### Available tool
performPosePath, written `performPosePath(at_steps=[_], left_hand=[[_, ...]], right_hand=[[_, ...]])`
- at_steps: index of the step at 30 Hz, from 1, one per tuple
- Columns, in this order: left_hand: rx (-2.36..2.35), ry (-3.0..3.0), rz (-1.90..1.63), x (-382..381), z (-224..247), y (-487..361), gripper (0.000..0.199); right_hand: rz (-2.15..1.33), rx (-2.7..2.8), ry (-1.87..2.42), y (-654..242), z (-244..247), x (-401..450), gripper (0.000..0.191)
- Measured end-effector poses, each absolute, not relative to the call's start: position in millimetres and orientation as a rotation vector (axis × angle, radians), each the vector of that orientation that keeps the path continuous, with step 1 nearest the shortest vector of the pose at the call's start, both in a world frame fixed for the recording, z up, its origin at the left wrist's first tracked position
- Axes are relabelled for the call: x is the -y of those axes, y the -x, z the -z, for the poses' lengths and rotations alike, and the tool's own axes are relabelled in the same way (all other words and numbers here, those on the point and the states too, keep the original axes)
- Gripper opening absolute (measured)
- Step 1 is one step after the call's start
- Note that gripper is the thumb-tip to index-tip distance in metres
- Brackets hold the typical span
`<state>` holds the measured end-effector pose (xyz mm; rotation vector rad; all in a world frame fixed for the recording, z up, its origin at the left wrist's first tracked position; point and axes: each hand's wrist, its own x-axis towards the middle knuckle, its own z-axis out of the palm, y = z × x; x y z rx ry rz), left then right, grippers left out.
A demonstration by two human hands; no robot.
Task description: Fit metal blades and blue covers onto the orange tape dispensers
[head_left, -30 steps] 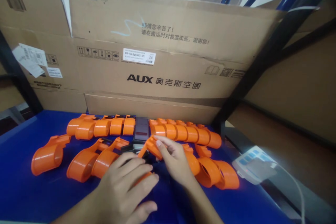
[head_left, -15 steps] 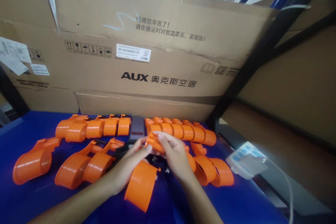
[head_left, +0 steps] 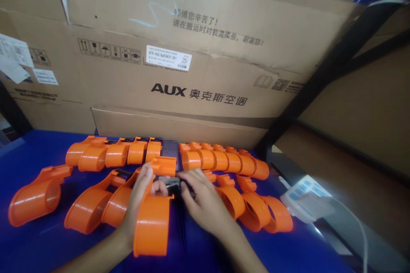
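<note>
My left hand (head_left: 141,192) is closed around the handle of an orange plastic part (head_left: 152,226), which has a wide ring-shaped end hanging towards me and a ribbed grip at the top. Beside it, my right hand (head_left: 201,198) has its fingers curled together over some small dark pieces (head_left: 174,185) lying behind the held part. Whatever sits between those fingertips is hidden. A flat dark-grey device (head_left: 169,149) lies just beyond both hands.
Similar orange parts stand in rows on the blue surface (head_left: 28,149), left (head_left: 88,209) and right (head_left: 256,211). A large cardboard sheet (head_left: 192,123) closes off the back. At right are a dark rack post (head_left: 301,98) and a white power strip (head_left: 304,198) with a cable.
My left hand has shifted left with the orange part, now turned more upright. My right hand has let go of the part's upper end and dropped to the dark pieces. The view has tilted slightly.
</note>
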<state>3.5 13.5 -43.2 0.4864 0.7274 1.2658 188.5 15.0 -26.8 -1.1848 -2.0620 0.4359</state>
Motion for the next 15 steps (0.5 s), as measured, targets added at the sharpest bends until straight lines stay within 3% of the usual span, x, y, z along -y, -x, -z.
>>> performPosePath(at_steps=[6,15], left_hand=[[-0.668,-0.452,-1.342,-16.8,41.9,-1.7,0.05],[-0.718,-0.436,-1.277,-19.8,41.6,0.2,0.049]], right_hand=[[-0.276,2.359,1.241,-187.9,26.5,-13.4,0.045],[-0.288,2.376,1.261,-190.8,30.5,-15.1,0.03]])
